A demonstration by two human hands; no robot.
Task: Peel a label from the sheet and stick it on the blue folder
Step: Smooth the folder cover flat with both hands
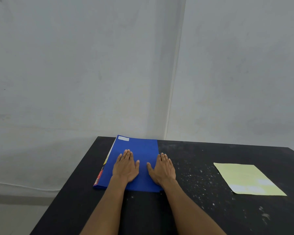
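Blue folder point(143, 150) bears a label point(123, 138); both hands flat on it.

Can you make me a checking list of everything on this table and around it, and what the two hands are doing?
Surface: black table, speckled with white flecks.
Job's things: blue folder lying flat, white label at its far left corner; pale yellow sheet to the right, apart from the folder.
Clutter: nothing seen.
Hands: left hand and right hand flat on the folder, holding nothing.
Cables: nothing seen.
Surroundings: plain grey wall corner.
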